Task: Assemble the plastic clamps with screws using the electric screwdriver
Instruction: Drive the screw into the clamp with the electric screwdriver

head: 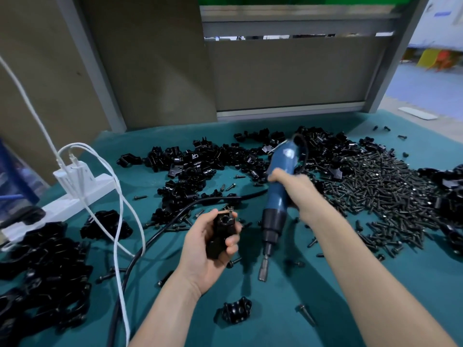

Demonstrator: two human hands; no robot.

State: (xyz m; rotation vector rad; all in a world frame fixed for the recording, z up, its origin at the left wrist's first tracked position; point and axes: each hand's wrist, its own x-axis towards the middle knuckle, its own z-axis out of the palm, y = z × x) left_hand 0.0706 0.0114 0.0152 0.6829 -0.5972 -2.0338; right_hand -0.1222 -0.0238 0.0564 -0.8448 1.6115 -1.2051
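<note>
My left hand (204,249) grips a black plastic clamp (221,234) above the green mat, with a screw (230,209) sticking out of its top. My right hand (292,189) grips the blue electric screwdriver (276,196), which points down and toward me; its bit (263,269) hangs just right of the clamp, apart from it. A large heap of black screws (390,191) lies at the right. Loose black clamp parts (205,166) spread across the middle and back of the mat.
Another pile of black clamps (47,269) lies at the front left. A white power strip (67,201) with white cables (120,221) sits at the left. The screwdriver's black cord (160,231) crosses the mat. A single clamp piece (236,310) and loose screws lie near me. Grey panels stand behind.
</note>
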